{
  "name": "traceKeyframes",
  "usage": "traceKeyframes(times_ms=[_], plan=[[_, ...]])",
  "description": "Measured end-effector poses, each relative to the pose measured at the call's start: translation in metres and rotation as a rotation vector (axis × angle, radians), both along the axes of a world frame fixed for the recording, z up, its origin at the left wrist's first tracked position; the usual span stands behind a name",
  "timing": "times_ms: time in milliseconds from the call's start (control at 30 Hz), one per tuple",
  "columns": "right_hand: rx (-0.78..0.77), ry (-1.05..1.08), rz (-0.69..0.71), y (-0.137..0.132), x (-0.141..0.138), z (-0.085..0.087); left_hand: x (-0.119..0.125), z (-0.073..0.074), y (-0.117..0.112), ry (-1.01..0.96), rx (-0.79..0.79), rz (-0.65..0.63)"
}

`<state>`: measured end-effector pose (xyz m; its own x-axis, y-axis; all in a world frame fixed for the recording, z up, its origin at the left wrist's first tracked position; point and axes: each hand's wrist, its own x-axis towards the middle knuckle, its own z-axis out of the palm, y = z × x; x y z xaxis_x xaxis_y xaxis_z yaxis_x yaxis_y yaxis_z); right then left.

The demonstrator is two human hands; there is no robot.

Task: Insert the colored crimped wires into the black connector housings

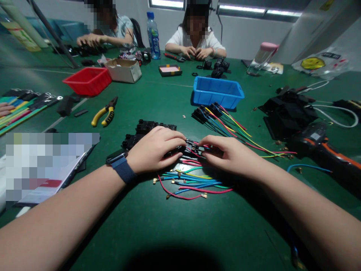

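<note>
My left hand (153, 149), with a dark blue watch band on the wrist, is closed on a black plastic connector block (189, 146) at the middle of the green table (158, 222). My right hand (227, 154) meets it from the right, its fingers pinched on a thin red wire (197, 152) at the block's end. Under both hands lies a loose bundle of coloured wires (194, 182) with metal terminals. More black connector blocks (149, 130) lie just behind my left hand.
A wired connector harness (222, 118) lies before a blue bin (217, 91). Yellow-handled pliers (105, 113), a red bin (88, 80) and a cardboard box (124, 69) sit left; an orange-black power tool (324, 148) and black parts (287, 109) right. Two people work at the far edge.
</note>
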<state>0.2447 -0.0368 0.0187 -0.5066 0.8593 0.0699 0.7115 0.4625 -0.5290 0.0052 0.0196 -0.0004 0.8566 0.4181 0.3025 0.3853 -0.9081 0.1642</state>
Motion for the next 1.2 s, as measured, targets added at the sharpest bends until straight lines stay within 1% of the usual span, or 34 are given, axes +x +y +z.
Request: traceKeyframes(times_ms=[133, 200, 367, 600, 767, 933, 1067, 1200], plan=[[-0.124, 0.054, 0.013, -0.003, -0.001, 0.005, 0.000, 0.002, -0.001, -0.014, -0.025, -0.030], [-0.155, 0.085, 0.012, -0.003, -0.001, 0.005, -0.001, 0.002, -0.001, -0.026, -0.030, -0.047], [-0.139, 0.143, -0.014, 0.000, 0.000, 0.000, -0.002, 0.000, 0.001, -0.038, -0.023, -0.063], [-0.135, 0.137, -0.092, 0.004, 0.002, -0.005, -0.001, 0.001, 0.002, -0.044, -0.023, -0.060], [-0.090, 0.045, -0.062, 0.001, -0.002, -0.002, -0.001, 0.003, 0.000, -0.043, -0.018, -0.053], [-0.077, -0.042, -0.076, -0.005, -0.009, 0.005, 0.002, 0.004, -0.003, -0.019, 0.035, -0.040], [0.003, -0.102, -0.074, -0.007, -0.011, 0.002, 0.003, 0.006, -0.006, -0.007, 0.113, -0.040], [0.093, -0.207, -0.088, -0.008, -0.012, -0.003, 0.002, 0.008, -0.007, 0.030, 0.174, -0.034]])
